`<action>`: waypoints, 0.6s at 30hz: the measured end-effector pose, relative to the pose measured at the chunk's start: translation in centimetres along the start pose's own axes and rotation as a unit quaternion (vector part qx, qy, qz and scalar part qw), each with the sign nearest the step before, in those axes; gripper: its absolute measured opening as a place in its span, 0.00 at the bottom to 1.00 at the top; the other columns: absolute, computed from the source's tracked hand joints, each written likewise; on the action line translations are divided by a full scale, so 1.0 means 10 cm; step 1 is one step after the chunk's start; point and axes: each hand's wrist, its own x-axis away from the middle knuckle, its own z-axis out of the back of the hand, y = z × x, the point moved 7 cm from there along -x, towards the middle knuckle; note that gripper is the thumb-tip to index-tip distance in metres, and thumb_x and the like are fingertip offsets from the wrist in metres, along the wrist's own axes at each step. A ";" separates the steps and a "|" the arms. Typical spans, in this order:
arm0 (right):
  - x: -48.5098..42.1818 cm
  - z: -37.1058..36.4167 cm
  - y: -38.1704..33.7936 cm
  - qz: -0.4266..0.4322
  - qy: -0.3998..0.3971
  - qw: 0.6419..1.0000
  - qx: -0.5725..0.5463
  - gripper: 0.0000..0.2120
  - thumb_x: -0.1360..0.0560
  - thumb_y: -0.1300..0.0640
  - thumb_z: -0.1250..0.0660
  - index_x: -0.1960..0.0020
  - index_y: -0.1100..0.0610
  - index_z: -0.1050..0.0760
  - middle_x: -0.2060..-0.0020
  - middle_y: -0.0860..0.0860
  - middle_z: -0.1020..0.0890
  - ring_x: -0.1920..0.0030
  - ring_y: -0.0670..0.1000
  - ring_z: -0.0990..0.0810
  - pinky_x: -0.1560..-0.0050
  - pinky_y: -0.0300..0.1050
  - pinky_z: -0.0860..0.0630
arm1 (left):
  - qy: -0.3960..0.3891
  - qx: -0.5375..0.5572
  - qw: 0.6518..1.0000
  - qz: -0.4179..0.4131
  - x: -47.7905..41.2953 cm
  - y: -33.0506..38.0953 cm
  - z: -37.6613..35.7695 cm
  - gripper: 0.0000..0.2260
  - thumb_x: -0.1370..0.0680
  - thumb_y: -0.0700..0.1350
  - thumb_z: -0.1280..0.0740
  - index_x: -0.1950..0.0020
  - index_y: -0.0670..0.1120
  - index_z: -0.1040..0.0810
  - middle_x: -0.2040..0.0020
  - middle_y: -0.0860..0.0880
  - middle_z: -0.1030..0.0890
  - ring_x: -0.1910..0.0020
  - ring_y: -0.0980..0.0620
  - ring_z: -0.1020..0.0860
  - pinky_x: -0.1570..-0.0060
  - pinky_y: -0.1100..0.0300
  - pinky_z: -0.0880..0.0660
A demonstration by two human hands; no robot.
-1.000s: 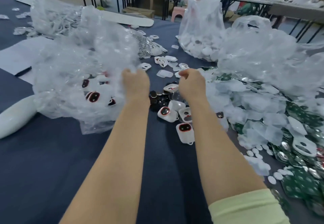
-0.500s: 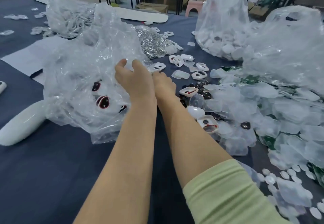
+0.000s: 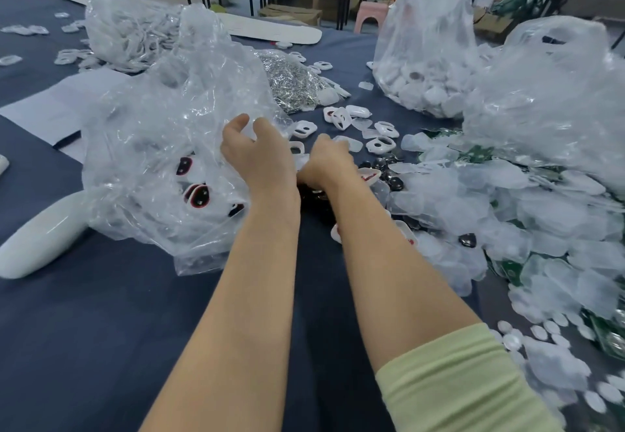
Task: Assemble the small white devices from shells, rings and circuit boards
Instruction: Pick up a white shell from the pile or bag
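While both bare forearms reached out over the dark blue table [image 3: 101, 313], the left hand [image 3: 258, 157] lay against the crumpled clear bag [image 3: 152, 134] of white devices [image 3: 198, 195], thumb and forefinger loosely parted, clasping nothing. Just beside it the right hand [image 3: 326, 164] curled knuckles-up over the black rings [image 3: 394, 181]; whether it gripped anything could not be told. Loose white shells [image 3: 380, 144] lay beyond, green circuit boards [image 3: 509, 272] to the right.

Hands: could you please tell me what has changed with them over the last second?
The right hand moved left, closing up beside the left hand at the edge of the clear bag; the left hand's fist loosened. The bag and loose shells stayed put.
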 end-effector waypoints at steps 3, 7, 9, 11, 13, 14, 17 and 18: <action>0.05 0.17 0.18 0.002 0.003 0.998 -0.063 0.19 0.28 0.58 0.30 0.39 0.62 0.26 0.43 0.59 0.25 0.43 0.57 0.25 0.46 0.46 0.29 | -0.016 -0.002 1.000 -0.001 0.08 0.00 -0.04 0.12 0.20 0.40 0.43 0.38 0.45 0.29 0.30 0.42 0.31 0.34 0.46 0.29 0.43 0.60 0.29; 0.25 0.50 0.45 0.016 0.046 0.975 -0.215 0.13 0.27 0.61 0.31 0.43 0.58 0.20 0.48 0.53 0.19 0.51 0.50 0.22 0.45 0.43 0.25 | -0.059 -0.032 0.998 -0.013 0.25 0.00 -0.17 0.06 0.20 0.41 0.42 0.44 0.48 0.30 0.35 0.47 0.28 0.48 0.55 0.27 0.58 0.70 0.33; 0.42 0.69 0.61 0.028 0.104 0.960 -0.259 0.14 0.26 0.63 0.33 0.41 0.57 0.22 0.45 0.53 0.20 0.49 0.49 0.22 0.46 0.42 0.24 | -0.096 -0.068 0.992 -0.035 0.40 -0.01 -0.28 0.07 0.20 0.41 0.41 0.44 0.47 0.28 0.42 0.47 0.25 0.55 0.56 0.27 0.57 0.69 0.28; 0.61 0.89 0.78 0.047 0.152 0.945 -0.286 0.17 0.27 0.64 0.33 0.38 0.58 0.25 0.46 0.52 0.22 0.51 0.47 0.24 0.53 0.34 0.25 | -0.158 -0.105 0.981 -0.047 0.61 -0.06 -0.45 0.08 0.21 0.40 0.40 0.42 0.45 0.26 0.43 0.43 0.22 0.51 0.50 0.25 0.46 0.58 0.27; 0.84 1.08 0.97 0.059 0.183 0.934 -0.300 0.18 0.27 0.64 0.32 0.38 0.58 0.26 0.48 0.51 0.23 0.52 0.45 0.25 0.55 0.29 0.25 | -0.234 -0.150 0.959 -0.048 0.87 -0.13 -0.66 0.10 0.20 0.41 0.39 0.41 0.43 0.25 0.41 0.43 0.22 0.43 0.46 0.23 0.45 0.57 0.28; 0.96 1.17 1.08 0.063 0.193 0.929 -0.309 0.17 0.27 0.63 0.31 0.39 0.56 0.26 0.48 0.50 0.23 0.52 0.44 0.24 0.52 0.31 0.24 | -0.269 -0.174 0.946 -0.047 1.01 -0.18 -0.75 0.10 0.20 0.43 0.38 0.40 0.43 0.24 0.42 0.43 0.21 0.43 0.46 0.23 0.45 0.57 0.28; 1.36 1.39 1.42 0.067 0.217 0.915 -0.332 0.11 0.26 0.61 0.32 0.45 0.51 0.25 0.49 0.46 0.22 0.53 0.42 0.21 0.51 0.35 0.23 | -0.390 -0.169 0.905 0.008 1.51 -0.38 -1.00 0.06 0.19 0.43 0.38 0.48 0.42 0.22 0.56 0.45 0.18 0.53 0.46 0.20 0.51 0.55 0.22; 1.48 1.45 1.53 0.066 0.227 0.913 -0.333 0.10 0.25 0.61 0.33 0.45 0.52 0.24 0.50 0.45 0.21 0.54 0.41 0.20 0.53 0.33 0.23 | -0.422 -0.150 0.893 0.035 1.68 -0.45 -1.06 0.05 0.19 0.41 0.37 0.51 0.42 0.23 0.60 0.46 0.19 0.58 0.47 0.19 0.55 0.57 0.21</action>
